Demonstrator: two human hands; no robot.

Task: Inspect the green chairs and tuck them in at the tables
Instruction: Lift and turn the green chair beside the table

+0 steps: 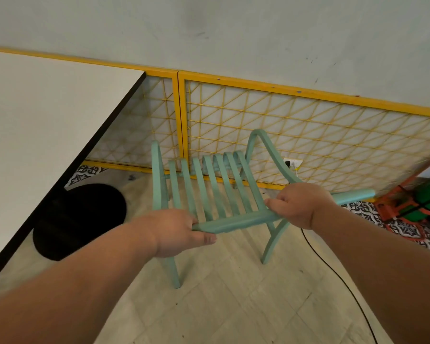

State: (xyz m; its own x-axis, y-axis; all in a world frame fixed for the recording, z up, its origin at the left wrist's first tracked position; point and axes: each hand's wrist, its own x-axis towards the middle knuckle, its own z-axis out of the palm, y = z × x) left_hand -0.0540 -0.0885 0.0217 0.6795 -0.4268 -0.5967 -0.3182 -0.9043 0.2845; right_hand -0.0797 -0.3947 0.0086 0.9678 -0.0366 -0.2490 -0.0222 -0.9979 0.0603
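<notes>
Both hands grip the near top rail of a green chair (216, 192): the left hand (176, 232) is clenched on its left end, the right hand (298, 207) on its right end. The chair stands on the pale floor (233, 306), right of the white table (47, 115) and apart from it. Behind it runs a yellow lattice panel (308, 130). A black cable (338, 276) trails on the floor to the right.

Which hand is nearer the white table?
Left. The left hand grips the chair rail's end toward the table; the right hand grips the far end.
</notes>
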